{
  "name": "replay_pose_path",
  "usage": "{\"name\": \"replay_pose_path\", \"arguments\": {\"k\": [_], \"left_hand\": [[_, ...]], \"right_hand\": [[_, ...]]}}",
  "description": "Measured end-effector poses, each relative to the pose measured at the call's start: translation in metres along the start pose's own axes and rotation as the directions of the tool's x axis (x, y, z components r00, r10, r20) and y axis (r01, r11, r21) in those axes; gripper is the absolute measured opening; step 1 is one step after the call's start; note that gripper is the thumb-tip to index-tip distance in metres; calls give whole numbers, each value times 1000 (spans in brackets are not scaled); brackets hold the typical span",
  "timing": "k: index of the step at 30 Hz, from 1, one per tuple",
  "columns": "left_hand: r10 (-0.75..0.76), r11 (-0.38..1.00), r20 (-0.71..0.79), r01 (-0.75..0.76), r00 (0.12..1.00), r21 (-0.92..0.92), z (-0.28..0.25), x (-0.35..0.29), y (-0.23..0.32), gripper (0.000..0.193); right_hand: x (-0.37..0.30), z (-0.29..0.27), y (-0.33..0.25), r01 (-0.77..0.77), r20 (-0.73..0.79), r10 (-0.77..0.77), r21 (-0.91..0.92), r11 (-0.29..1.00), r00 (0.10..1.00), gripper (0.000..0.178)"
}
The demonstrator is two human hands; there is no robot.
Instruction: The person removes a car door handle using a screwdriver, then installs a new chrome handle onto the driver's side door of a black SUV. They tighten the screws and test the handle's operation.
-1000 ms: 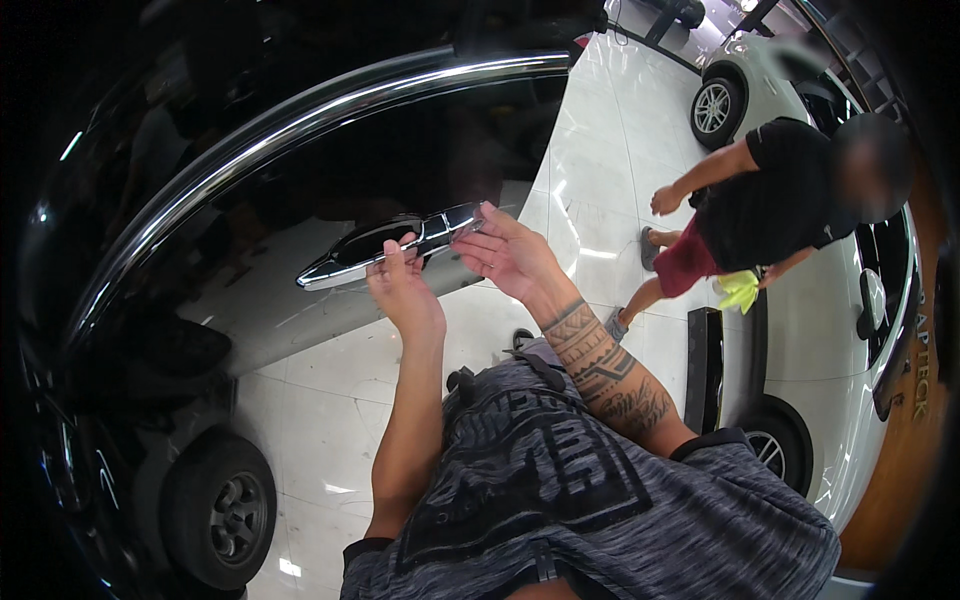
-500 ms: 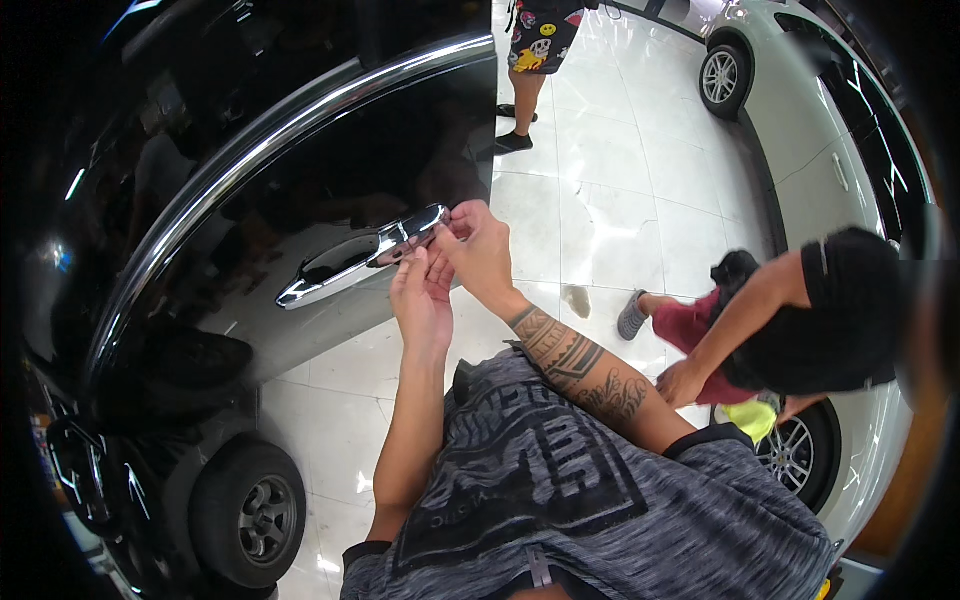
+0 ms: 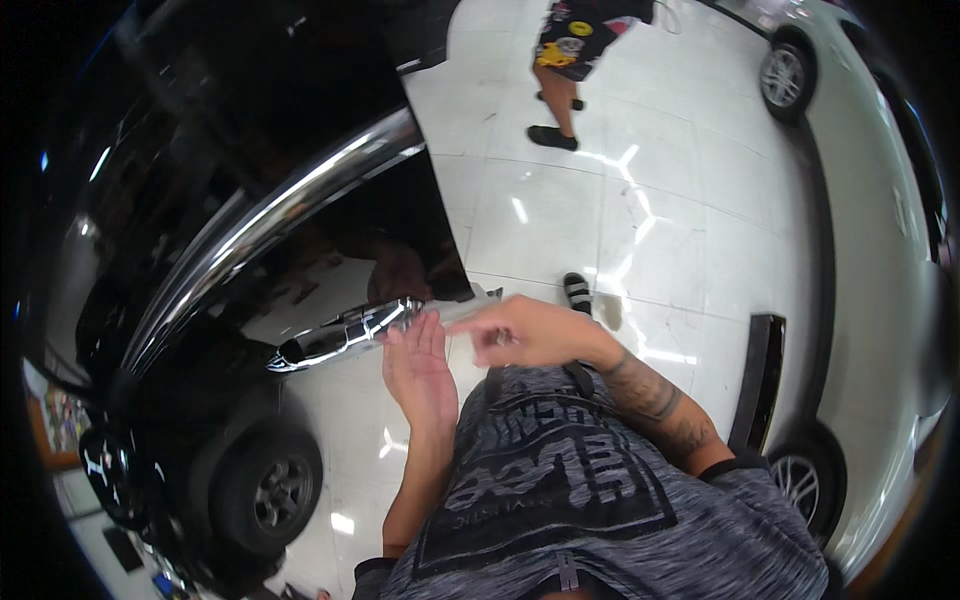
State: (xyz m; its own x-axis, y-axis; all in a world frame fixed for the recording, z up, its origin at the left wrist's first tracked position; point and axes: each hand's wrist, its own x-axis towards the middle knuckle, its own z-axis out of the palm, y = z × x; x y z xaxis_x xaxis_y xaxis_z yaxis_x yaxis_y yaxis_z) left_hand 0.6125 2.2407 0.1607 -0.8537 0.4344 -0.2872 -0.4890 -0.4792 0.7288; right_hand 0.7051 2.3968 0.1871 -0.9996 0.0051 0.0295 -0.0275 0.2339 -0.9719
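Observation:
A chrome door handle (image 3: 345,335) runs along the black car door (image 3: 340,265), below a wide chrome trim strip (image 3: 270,225). My left hand (image 3: 422,375) is at the handle's right end, palm up and fingers stretched out, with the fingertips touching or just beside the chrome. To its right, apart from the handle, is my right hand (image 3: 540,330). Its index finger points toward the left hand and the other fingers curl inward. Motion blurs these fingers, so whether anything is between them cannot be made out.
The door's edge (image 3: 447,220) stands out over the white tiled floor (image 3: 530,215). Below the door is a black car wheel (image 3: 275,495). A person in patterned shorts (image 3: 575,45) stands farther off. On the right are a white car (image 3: 880,300) and a long dark box-like object (image 3: 762,385).
My right hand has left the handle's end and moved right; my left hand stays by it, fingers straighter. The view has shifted, and the person bending by the white car no longer shows.

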Motion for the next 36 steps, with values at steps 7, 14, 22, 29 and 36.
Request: {"name": "replay_pose_path", "arguments": {"k": [7,14,22,29,36], "left_hand": [[207,978,-344,-193,916,76,50,2,-13,34],[573,806,-465,-360,675,470,88,-12,-25,32],[757,527,-471,3,453,850,110,0,-53,25],[851,367,-331,-12,408,930,84,3,-60,23],[838,405,-345,-57,424,913,114,21,-45,37]], "right_hand": [[-19,-182,31,-90,264,95,-31,995,960,44],[-104,-266,177,-305,182,427,-464,832,886,51],[-162,-288,277,-709,378,691,-116,696,616,51],[-142,-314,298,-913,416,812,179,367,408,54],[-145,-291,336,-881,473,794,-72,467,382,46]]}}
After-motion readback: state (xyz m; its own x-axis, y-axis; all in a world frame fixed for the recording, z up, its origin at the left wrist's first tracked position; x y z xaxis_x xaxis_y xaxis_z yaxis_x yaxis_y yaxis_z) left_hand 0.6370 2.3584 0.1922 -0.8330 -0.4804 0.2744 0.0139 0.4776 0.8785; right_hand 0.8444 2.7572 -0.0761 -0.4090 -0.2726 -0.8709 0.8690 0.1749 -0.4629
